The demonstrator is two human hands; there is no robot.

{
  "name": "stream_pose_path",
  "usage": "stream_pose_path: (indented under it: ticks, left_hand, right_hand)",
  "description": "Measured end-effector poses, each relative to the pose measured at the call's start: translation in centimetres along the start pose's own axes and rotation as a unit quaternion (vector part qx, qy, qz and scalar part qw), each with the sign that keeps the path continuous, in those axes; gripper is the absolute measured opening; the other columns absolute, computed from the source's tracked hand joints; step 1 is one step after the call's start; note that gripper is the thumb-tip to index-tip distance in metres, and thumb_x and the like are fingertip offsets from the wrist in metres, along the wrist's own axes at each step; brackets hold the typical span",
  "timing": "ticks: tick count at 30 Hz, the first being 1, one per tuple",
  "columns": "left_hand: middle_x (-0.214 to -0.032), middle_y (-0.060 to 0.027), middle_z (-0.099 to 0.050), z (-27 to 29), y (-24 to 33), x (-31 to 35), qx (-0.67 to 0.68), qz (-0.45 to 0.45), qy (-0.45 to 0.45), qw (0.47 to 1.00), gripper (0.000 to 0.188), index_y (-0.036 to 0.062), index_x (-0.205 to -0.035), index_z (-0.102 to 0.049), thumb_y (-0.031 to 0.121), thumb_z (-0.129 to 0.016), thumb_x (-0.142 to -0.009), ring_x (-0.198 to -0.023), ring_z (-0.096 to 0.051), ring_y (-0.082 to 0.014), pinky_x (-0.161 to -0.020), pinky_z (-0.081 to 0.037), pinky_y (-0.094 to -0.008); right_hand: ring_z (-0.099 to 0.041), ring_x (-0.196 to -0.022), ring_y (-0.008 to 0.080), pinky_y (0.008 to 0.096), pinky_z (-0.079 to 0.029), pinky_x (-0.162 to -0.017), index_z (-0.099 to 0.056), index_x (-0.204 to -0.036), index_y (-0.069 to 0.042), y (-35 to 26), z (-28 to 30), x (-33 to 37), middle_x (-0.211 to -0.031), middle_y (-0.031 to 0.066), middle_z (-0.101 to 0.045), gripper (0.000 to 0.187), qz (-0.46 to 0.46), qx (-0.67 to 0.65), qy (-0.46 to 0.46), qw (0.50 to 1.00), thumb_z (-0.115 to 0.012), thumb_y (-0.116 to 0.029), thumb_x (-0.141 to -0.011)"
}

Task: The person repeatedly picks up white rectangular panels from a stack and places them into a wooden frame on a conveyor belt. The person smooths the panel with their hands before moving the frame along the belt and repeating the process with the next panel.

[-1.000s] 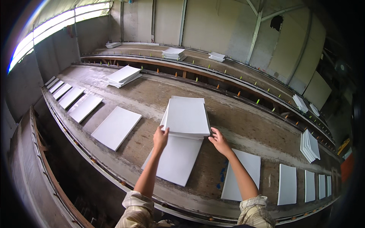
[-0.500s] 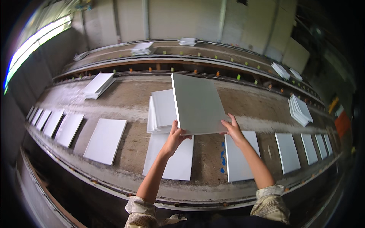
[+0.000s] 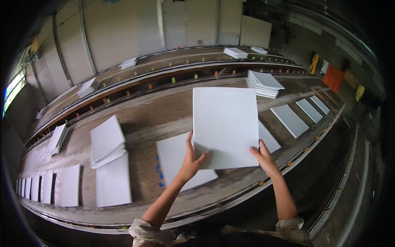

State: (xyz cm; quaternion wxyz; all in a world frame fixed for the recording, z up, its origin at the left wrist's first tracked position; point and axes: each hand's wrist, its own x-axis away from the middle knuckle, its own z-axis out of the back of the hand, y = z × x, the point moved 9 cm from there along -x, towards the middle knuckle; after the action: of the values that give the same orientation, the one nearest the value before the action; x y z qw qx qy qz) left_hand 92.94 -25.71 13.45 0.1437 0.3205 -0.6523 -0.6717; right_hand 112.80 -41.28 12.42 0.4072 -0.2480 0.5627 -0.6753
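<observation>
The left hand grips the lower left corner of a white square panel, thumb spread across its face and fingers behind, while the right hand pinches the lower right corner the same way, so the sheet is carried by its bottom edge with both palms sharing the load. Held like that, the panel stands tilted up and away from the body, lifted clear of the long workbench rather than resting on it; gripping at the two near corners keeps a broad, thin sheet from swinging or flexing. Directly beneath and a little to the left lies a flat white panel on the bench surface, partly covered from view by the held one, and another flat panel shows just past its right edge. Small blue spacers sit beside the lying panel, probably to keep a gap between neighbours, though they are too small to be sure. Farther left a short stack of panels sits above a single laid panel, and the row of single sheets continues toward the left rim. To the upper right, another stack waits near more sheets laid edge to edge along the bench, with further stacks on the rear ledge by the wall.
</observation>
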Motion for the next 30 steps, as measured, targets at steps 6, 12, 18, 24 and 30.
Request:
stream_pose_path:
  ticks: [6, 12, 18, 24, 30]
  left_hand:
    - [-0.133, -0.0190, -0.037, -15.5, -5.2, -3.8, -0.089, -0.003, -0.012, 0.996, 0.069, 0.0017, -0.139, -0.016, 0.014, -0.060, -0.086, -0.123, -0.035, -0.0236, -0.102, -0.030, -0.0353]
    - [-0.132, -0.0191, -0.037, -25.2, -12.1, -4.1, -0.052, 0.048, -0.006, 0.997, 0.069, 0.0000, -0.139, -0.016, 0.009, -0.060, -0.086, -0.123, -0.035, -0.0235, -0.102, -0.028, -0.0340]
    - [-0.116, -0.0180, -0.051, -29.9, -11.3, -5.0, -0.021, 0.128, -0.020, 0.991, 0.070, 0.0102, -0.142, -0.012, 0.007, -0.056, -0.088, -0.105, -0.050, -0.0213, -0.089, -0.042, -0.0331]
    - [-0.126, -0.0201, -0.045, -34.4, -11.1, -7.2, -0.035, 0.088, 0.015, 0.995, 0.073, 0.0103, -0.143, -0.009, 0.006, -0.055, -0.087, -0.114, -0.046, -0.0236, -0.094, -0.038, -0.0343]
    - [-0.139, -0.0206, -0.030, -43.0, -12.4, -12.2, 0.055, 0.091, 0.009, 0.994, 0.075, 0.0062, -0.143, -0.007, 0.004, -0.056, -0.086, -0.125, -0.035, -0.0254, -0.102, -0.030, -0.0356]
  right_hand:
    - [-0.051, -0.102, 0.0192, 0.0299, -0.039, -0.088, -0.046, -0.119, 0.003, 8.0, 14.3, 5.7, -0.111, 0.0139, -0.055, 0.046, -0.057, -0.081, 0.186, 0.977, -0.056, -0.030, -0.089]
    - [-0.051, -0.099, 0.0159, 0.0277, -0.039, -0.087, -0.047, -0.118, 0.002, 13.5, 23.4, 8.8, -0.108, 0.0103, -0.056, 0.041, -0.105, -0.101, 0.206, 0.968, -0.056, -0.025, -0.089]
    - [-0.051, -0.100, 0.0144, 0.0266, -0.039, -0.087, -0.048, -0.118, 0.003, 14.6, 27.4, 8.1, -0.108, 0.0096, -0.057, 0.039, -0.124, -0.158, 0.204, 0.958, -0.055, -0.022, -0.090]
    - [-0.052, -0.097, 0.0141, 0.0267, -0.040, -0.085, -0.049, -0.116, 0.005, 15.1, 32.5, 6.1, -0.106, 0.0081, -0.057, 0.038, -0.070, -0.197, 0.206, 0.956, -0.057, -0.019, -0.088]
    - [-0.053, -0.101, 0.0147, 0.0264, -0.039, -0.089, -0.049, -0.119, 0.006, 17.9, 42.1, 2.5, -0.109, 0.0106, -0.058, 0.041, -0.077, -0.143, 0.201, 0.966, -0.057, -0.016, -0.086]
